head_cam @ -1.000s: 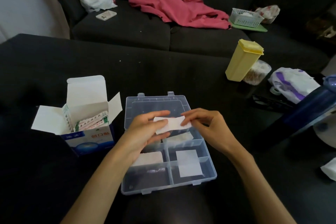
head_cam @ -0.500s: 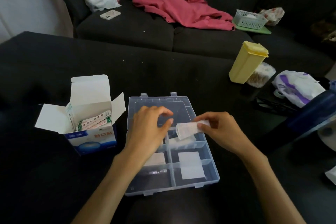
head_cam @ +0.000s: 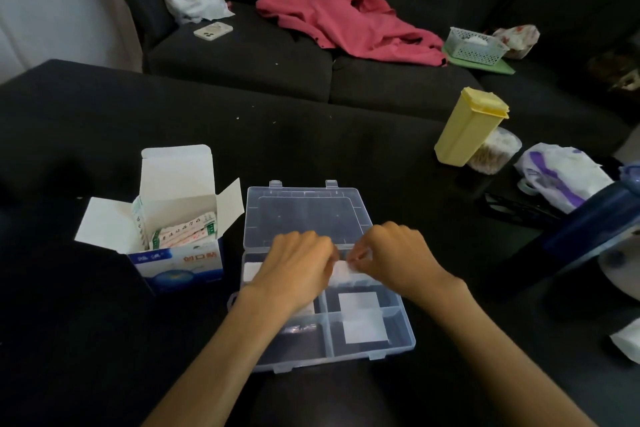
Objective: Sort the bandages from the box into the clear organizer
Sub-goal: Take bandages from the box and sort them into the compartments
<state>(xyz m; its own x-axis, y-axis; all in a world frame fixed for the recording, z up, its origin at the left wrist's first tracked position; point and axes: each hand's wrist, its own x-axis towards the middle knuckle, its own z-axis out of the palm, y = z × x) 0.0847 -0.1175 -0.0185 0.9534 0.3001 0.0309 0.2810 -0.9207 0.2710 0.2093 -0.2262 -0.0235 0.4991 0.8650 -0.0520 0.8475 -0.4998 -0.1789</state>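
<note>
The box (head_cam: 166, 236) stood at nine o'clock from the organizer (head_cam: 398, 343), flaps open, presumably so the remaining printed bandages (head_cam: 185, 234) inside stayed within reach. The organizer lay with its lid folded back toward twelve o'clock, exposing the compartments. Over its upper row, the left hand (head_cam: 294, 267) rested palm down, fingers curled; what they gripped could not be told. At three o'clock from it, the right hand (head_cam: 394, 256) pinched a white bandage (head_cam: 341, 272), probably to seat it in a compartment. Another white square (head_cam: 362, 317) lay flat at the organizer's lower right.
</note>
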